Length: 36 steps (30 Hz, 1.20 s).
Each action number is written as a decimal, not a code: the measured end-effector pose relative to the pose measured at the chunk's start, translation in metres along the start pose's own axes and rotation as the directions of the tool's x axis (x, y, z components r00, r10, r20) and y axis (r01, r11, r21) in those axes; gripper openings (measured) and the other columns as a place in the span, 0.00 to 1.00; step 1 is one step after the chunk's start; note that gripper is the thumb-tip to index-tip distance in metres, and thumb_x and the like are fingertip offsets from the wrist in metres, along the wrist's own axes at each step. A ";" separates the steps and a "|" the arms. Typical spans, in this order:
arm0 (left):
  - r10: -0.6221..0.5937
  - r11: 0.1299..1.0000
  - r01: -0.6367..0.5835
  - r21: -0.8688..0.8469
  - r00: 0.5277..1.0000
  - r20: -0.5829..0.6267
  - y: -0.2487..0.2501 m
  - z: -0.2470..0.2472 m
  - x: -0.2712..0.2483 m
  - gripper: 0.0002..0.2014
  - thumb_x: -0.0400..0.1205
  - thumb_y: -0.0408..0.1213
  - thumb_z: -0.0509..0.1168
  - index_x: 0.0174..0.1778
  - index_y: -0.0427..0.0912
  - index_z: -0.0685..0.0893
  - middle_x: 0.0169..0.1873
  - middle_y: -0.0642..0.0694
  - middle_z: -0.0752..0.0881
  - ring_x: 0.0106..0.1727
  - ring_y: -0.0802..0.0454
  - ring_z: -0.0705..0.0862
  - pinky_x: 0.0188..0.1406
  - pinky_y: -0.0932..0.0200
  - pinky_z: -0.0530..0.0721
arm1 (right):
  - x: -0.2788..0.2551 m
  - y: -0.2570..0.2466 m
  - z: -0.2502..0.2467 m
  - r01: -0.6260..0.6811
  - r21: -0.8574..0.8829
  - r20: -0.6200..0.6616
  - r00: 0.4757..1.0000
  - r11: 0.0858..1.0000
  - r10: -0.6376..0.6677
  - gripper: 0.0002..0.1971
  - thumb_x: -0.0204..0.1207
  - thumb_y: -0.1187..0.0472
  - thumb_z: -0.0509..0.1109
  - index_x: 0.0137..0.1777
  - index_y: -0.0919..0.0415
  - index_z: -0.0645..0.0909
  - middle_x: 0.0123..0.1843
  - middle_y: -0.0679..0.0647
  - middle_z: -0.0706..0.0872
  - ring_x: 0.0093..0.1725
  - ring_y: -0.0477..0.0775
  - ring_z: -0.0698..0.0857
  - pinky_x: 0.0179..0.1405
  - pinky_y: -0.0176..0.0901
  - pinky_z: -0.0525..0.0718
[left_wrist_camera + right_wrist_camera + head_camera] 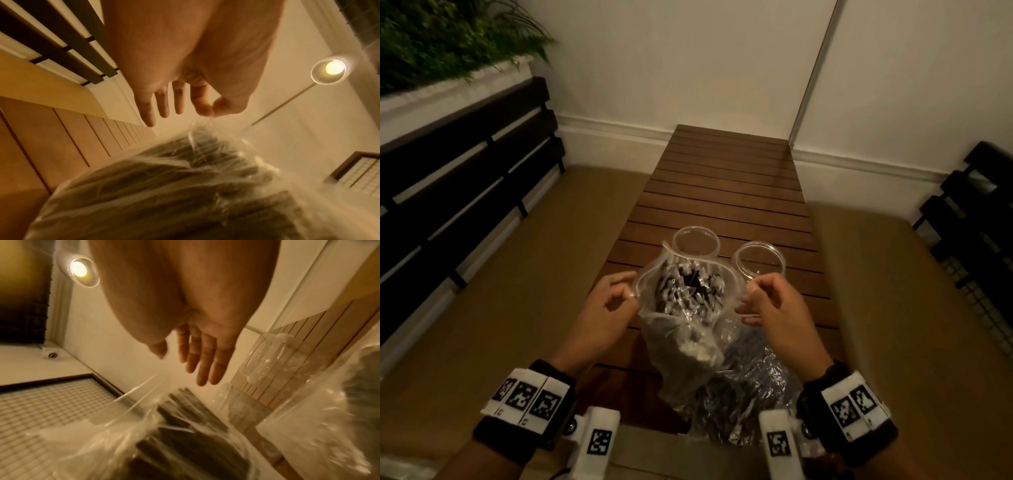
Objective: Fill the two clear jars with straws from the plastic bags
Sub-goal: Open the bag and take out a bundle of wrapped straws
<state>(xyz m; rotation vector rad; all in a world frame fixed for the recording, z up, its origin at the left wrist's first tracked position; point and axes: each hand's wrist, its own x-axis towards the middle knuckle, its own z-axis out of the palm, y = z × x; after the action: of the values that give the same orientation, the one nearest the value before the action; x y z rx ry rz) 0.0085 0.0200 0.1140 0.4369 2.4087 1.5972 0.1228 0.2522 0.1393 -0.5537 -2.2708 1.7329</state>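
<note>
J: Wristbands (527, 401) with black-and-white marker tags sit closest to the head cam, one per forearm. Hands?

M: Both on the clear plastic bag (681, 329). Left hand (606, 308) pinches the left side of the rim between thumb and index. Left wrist view shows its other three fingers straight, off the plastic. Right hand (777, 308) pinches the right side of the rim, thumb and index clamped on it, remaining fingers curled in the head view. Right wrist view is too blurred at the pinch to add anything.

J: Bag position?

M: Over the near end of the slatted wooden table (722, 178), mouth pulled wide between the two hands and facing up at the cam. Dark sticks (688, 287) are packed inside, standing on end. Bottom is near the table's front edge. Resting or hanging, can't tell.

J: Anything else on the table?

M: Second bag (753, 394), crinkled, dark contents, lying under the right forearm, partly behind the held one. Left jar (697, 244) and right jar (758, 260), clear, open-topped, upright, side by side just beyond the bag's mouth. Bag's edge overlaps the left jar's near rim in view. Contact, can't tell.

J: Surroundings?

M: Tan bench cushions (500, 291) either side of the table, dark slatted backrest (465, 171) at left, green plants (448, 37) above it.
</note>
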 end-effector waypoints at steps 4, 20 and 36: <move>0.058 0.998 -0.058 -0.004 0.996 0.061 -0.001 0.011 -0.005 0.15 0.82 0.25 0.62 0.28 0.37 0.72 0.59 0.73 0.78 0.55 0.79 0.79 0.46 0.82 0.74 | -0.058 0.022 0.002 0.094 -0.089 0.323 0.944 0.992 -0.060 0.41 0.65 0.28 0.74 0.79 0.33 0.66 0.77 0.34 0.76 0.75 0.37 0.77 0.74 0.47 0.78; 0.035 0.997 -0.017 -0.081 0.974 0.225 -0.017 -0.024 0.009 0.40 0.58 0.74 0.72 0.60 0.54 0.75 0.59 0.58 0.83 0.57 0.71 0.82 0.55 0.65 0.81 | -0.023 0.033 0.036 0.139 0.021 0.224 0.964 0.990 -0.140 0.39 0.73 0.66 0.81 0.81 0.49 0.67 0.70 0.37 0.82 0.62 0.29 0.84 0.54 0.23 0.82; 0.004 0.985 -0.096 0.142 0.841 0.540 0.013 0.021 -0.002 0.42 0.78 0.22 0.70 0.66 0.58 0.45 0.41 0.60 0.74 0.42 0.61 0.82 0.40 0.79 0.81 | -0.003 0.030 0.030 0.199 -0.232 0.522 0.851 0.952 -0.050 0.57 0.66 0.50 0.85 0.68 0.11 0.38 0.80 0.38 0.58 0.82 0.45 0.59 0.84 0.50 0.61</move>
<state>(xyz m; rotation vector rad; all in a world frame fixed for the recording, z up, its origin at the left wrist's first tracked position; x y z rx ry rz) 0.0196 0.0421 0.1179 0.8587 2.0980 1.0927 0.1185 0.2317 0.1030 0.0371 -2.8665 1.6499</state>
